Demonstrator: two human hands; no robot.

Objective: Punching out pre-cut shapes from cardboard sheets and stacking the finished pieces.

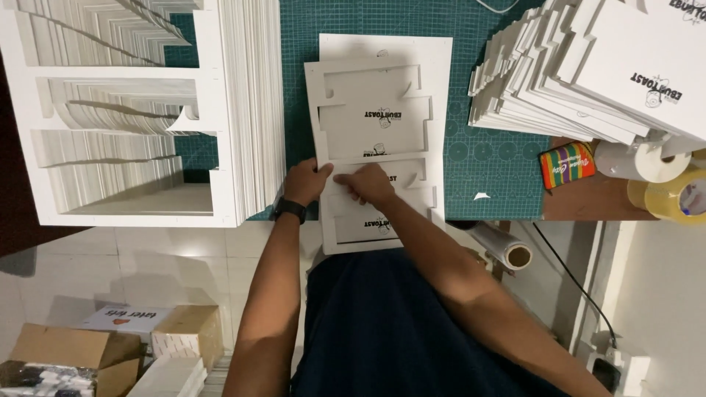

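A white die-cut cardboard sheet [376, 110] with box-shaped cut-outs lies on a green cutting mat [478, 154], on top of a second white sheet. My left hand [305, 181], with a black watch on the wrist, pinches the sheet's left edge near its middle. My right hand [365, 184] presses down on the lower cut-out piece with fingers curled, thumb pointing toward the left hand. Both hands sit close together over the sheet.
A tall stack of punched-out white frames [220, 110] stands at the left. A fanned pile of flat white box blanks [573, 66] lies at the upper right. Tape rolls [673, 195], a colourful small box [567, 163] and a film roll [507, 250] sit at the right. Cardboard boxes [110, 353] rest on the floor.
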